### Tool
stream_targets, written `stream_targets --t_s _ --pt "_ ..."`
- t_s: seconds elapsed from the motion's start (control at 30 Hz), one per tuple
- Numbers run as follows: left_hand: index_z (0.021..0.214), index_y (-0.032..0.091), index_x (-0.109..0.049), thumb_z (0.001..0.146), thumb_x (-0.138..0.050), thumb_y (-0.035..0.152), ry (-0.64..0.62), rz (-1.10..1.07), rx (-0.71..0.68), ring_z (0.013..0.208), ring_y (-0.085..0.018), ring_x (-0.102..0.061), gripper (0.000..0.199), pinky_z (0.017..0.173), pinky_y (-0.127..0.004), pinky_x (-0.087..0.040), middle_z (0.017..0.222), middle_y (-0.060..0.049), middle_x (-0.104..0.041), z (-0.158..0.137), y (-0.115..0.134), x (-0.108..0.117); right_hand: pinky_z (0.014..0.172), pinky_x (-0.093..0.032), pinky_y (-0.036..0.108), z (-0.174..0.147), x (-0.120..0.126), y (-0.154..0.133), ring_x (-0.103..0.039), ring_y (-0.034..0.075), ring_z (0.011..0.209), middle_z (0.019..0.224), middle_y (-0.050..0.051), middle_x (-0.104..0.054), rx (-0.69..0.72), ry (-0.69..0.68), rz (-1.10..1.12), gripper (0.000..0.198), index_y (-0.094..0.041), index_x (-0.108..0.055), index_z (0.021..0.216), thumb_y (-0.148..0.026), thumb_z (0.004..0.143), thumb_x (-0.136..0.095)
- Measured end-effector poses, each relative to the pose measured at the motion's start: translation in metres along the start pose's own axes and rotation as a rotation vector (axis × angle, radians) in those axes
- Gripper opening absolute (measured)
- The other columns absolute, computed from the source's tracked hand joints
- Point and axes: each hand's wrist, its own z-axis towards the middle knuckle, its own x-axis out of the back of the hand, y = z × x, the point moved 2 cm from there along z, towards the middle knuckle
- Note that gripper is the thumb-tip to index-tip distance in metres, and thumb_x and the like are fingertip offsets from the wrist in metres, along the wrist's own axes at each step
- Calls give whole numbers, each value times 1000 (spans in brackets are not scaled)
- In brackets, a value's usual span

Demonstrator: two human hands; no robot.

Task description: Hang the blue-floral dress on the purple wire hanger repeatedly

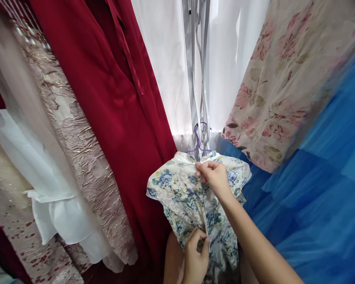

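Observation:
A white dress with blue flowers and short sleeves point(180, 197) hangs in front of me on a thin purple hanger point(198, 138). My right hand point(214, 177) is closed, pinching the fabric at the neckline, near the top of the centre opening. Lower down, my left hand point(195, 252) pinches the edge of the same opening between thumb and fingers. Whether a zip or buttons run along this edge, I cannot tell. The dress's lower part bunches between my legs.
White ribbon-like straps point(197, 67) hang down to the hanger. At the left are a long dark red satin garment point(106, 118), a textured pinkish one point(77, 130) and white ruffled fabric point(59, 213). A pink-flowered cloth point(272, 98) and blue tulle point(319, 197) hang at the right.

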Motion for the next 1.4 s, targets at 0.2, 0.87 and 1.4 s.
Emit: stream_targets --t_s 0.2,0.87,1.4 --pt "76 19 -52 87 -55 15 -68 -32 2 76 -18 -58 12 72 -26 -43 77 -2 -57 -4 -6 0 41 -29 24 4 -2 -8 -38 8 39 56 2 -66 57 30 45 34 -16 -64 60 -43 78 -71" --pt "88 18 -61 94 -57 27 523 -272 -314 66 -13 -59 11 65 -21 -46 71 2 -59 204 153 137 53 -32 24 -33 8 38 -45 13 52 55 -5 -48 169 -21 -391 25 -21 -48 63 -31 84 -58" --pt "85 15 -60 92 -56 26 287 -1148 598 85 -18 -63 14 75 -30 -51 95 -9 -64 133 26 63 56 -37 27 -109 59 155 -54 16 53 50 -1 -56 -266 -391 -585 30 -19 -55 55 -35 81 -58"
